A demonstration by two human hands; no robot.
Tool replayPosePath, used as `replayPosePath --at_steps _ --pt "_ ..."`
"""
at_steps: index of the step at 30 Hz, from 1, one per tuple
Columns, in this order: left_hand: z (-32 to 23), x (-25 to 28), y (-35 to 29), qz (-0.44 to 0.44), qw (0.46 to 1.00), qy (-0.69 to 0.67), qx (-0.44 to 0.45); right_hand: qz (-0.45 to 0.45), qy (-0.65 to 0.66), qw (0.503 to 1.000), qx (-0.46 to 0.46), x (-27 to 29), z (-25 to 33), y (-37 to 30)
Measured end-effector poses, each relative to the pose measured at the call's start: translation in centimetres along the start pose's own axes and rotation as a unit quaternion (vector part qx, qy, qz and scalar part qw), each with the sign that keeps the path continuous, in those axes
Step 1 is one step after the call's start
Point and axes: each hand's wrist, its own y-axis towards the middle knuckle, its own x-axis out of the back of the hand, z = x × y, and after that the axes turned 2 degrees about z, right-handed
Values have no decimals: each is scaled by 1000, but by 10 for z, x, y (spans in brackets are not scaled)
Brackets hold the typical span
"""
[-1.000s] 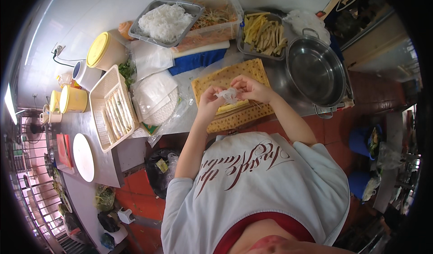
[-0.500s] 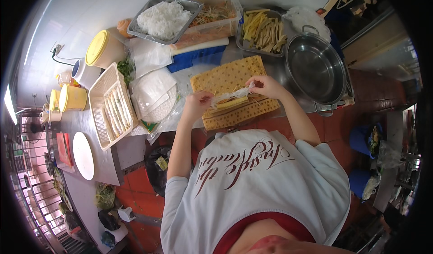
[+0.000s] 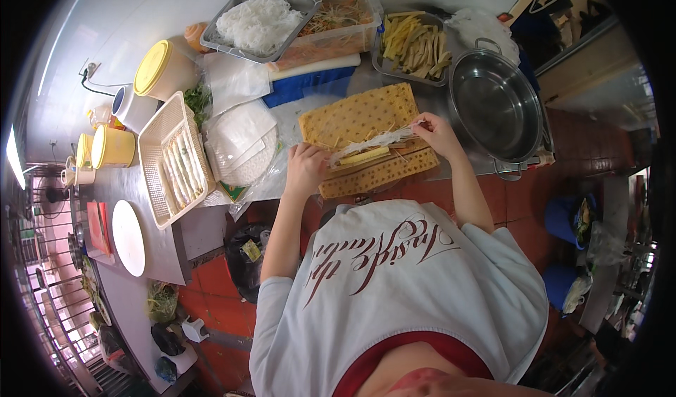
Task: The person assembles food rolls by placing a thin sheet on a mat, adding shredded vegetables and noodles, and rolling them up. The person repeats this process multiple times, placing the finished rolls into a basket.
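Observation:
In front of me lies a yellow patterned mat (image 3: 358, 111). Across its middle stretches a strand bundle of white rice noodles (image 3: 380, 139), with a yellow strip (image 3: 362, 159) and thin shreds lying along its near side. My left hand (image 3: 307, 164) has its fingers bent at the left end of the noodles. At the other end, my right hand (image 3: 436, 133) pinches the noodles between thumb and fingers. The noodles rest low over the mat; whether a wrapper lies underneath is hard to make out.
Left of the mat are a stack of rice paper (image 3: 243, 159) and a cream basket (image 3: 152, 159) with several white rolls. Behind stand a tray of noodles (image 3: 259, 28), a tub of shredded vegetables (image 3: 338, 25) and a tray of strips (image 3: 412, 47). A metal pot (image 3: 496, 104) stands right.
My right hand has moved right, and the noodle bundle is longer and lower, now laid along the yellow strip. My left hand has stayed near the left end, its fingers lower.

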Motion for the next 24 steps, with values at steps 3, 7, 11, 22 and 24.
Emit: replayPosePath --at_steps 3,7,11,22,24 --pt "2 -1 -3 3 999 -26 18 -1 -68 998 -1 -3 -6 -1" --pt "3 -3 -5 -12 994 -98 53 26 -170 985 25 -10 -1 -1" --pt "-5 5 -3 3 960 -202 193 -10 -206 976 73 -14 -11 -1" --pt "-5 13 -2 78 983 -27 165 65 -224 965 117 -23 16 0" --pt "-2 11 -3 85 982 -30 166 66 -224 967 97 -25 13 3"
